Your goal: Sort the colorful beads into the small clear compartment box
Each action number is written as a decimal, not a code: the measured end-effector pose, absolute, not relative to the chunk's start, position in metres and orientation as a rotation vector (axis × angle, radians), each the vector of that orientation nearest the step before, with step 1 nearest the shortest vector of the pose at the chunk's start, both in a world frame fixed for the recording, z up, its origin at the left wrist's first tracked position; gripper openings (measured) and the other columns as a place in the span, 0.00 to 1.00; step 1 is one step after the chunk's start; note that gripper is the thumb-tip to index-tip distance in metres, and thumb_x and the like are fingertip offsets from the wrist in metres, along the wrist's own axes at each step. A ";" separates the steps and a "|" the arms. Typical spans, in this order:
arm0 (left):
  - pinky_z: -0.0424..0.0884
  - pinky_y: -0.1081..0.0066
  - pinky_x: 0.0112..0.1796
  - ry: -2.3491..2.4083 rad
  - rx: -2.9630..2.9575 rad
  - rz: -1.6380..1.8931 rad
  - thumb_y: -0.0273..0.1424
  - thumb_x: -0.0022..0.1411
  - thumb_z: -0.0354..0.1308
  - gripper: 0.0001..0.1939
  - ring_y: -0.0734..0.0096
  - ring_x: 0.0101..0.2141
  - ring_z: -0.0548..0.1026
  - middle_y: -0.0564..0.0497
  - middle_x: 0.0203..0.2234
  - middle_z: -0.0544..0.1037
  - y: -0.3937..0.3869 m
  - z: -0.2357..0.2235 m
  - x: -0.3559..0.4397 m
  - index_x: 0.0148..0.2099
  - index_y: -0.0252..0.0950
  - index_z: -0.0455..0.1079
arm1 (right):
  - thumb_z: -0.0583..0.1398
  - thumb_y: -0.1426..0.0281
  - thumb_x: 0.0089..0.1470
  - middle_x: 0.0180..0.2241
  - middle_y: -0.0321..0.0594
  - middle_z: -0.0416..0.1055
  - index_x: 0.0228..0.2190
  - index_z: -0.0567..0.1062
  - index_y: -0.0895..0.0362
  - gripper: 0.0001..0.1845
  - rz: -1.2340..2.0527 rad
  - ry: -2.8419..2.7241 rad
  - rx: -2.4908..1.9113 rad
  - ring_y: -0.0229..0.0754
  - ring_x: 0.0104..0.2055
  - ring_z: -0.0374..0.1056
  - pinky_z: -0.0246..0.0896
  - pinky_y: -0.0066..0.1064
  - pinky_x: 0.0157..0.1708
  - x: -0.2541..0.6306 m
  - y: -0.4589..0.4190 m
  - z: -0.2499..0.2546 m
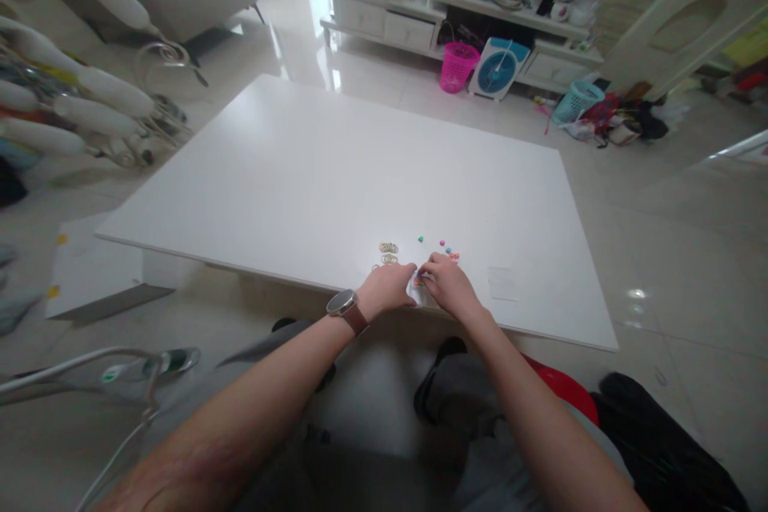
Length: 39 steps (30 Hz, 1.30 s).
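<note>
At the near edge of the white table [360,168], my left hand [389,288], with a watch on its wrist, grips the side of a small clear plastic bag [420,296]. A few bright orange and green bits show in or on this bag. My right hand [450,285] is over the bag with its fingertips pinched together; whatever is between them is too small to make out. Just beyond the right hand lie several small coloured beads, among them a green bead [421,239] and a pink bead [442,242]. Several gold-coloured rings [389,248] sit beyond my left hand.
A flat, clear square sheet or bag [502,284] lies right of my right hand. Across the floor stand a pink basket [458,67], a blue fan [499,70] and a low white cabinet [384,24]. White-armed chairs or stands [102,96] crowd the left.
</note>
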<state>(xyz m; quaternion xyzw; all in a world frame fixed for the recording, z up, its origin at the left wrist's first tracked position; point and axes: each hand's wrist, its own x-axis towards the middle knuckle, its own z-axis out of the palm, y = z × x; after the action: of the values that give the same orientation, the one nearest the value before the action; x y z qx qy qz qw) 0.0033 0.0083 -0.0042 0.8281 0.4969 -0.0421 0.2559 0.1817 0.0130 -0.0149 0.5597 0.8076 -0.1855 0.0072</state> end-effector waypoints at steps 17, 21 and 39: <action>0.73 0.61 0.43 1.347 2.266 -0.089 0.43 0.57 0.67 0.30 0.49 0.47 0.78 0.40 0.45 0.79 0.010 -0.012 0.000 0.59 0.39 0.66 | 0.57 0.71 0.65 0.41 0.45 0.76 0.40 0.82 0.58 0.12 -0.465 2.394 1.904 0.45 0.45 0.69 0.59 0.32 0.44 0.174 0.005 -0.010; 0.73 0.60 0.43 1.353 2.263 -0.089 0.43 0.56 0.67 0.29 0.48 0.46 0.79 0.41 0.44 0.79 0.010 -0.012 0.001 0.57 0.39 0.66 | 0.58 0.72 0.64 0.41 0.44 0.76 0.41 0.82 0.56 0.12 -0.470 2.397 1.873 0.45 0.45 0.70 0.60 0.31 0.43 0.174 0.005 -0.007; 0.72 0.60 0.43 1.354 2.248 -0.103 0.44 0.57 0.66 0.27 0.49 0.46 0.79 0.41 0.44 0.79 0.009 -0.011 0.001 0.55 0.40 0.67 | 0.57 0.68 0.65 0.40 0.47 0.76 0.39 0.84 0.55 0.14 -0.385 2.333 1.782 0.47 0.43 0.71 0.61 0.32 0.40 0.173 0.002 -0.001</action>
<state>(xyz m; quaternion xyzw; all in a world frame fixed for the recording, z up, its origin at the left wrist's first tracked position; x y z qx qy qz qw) 0.0008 0.0093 -0.0111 0.8277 0.4986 -0.0381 0.2548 0.1732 0.0016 -0.0015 0.5993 0.7848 -0.1296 0.0901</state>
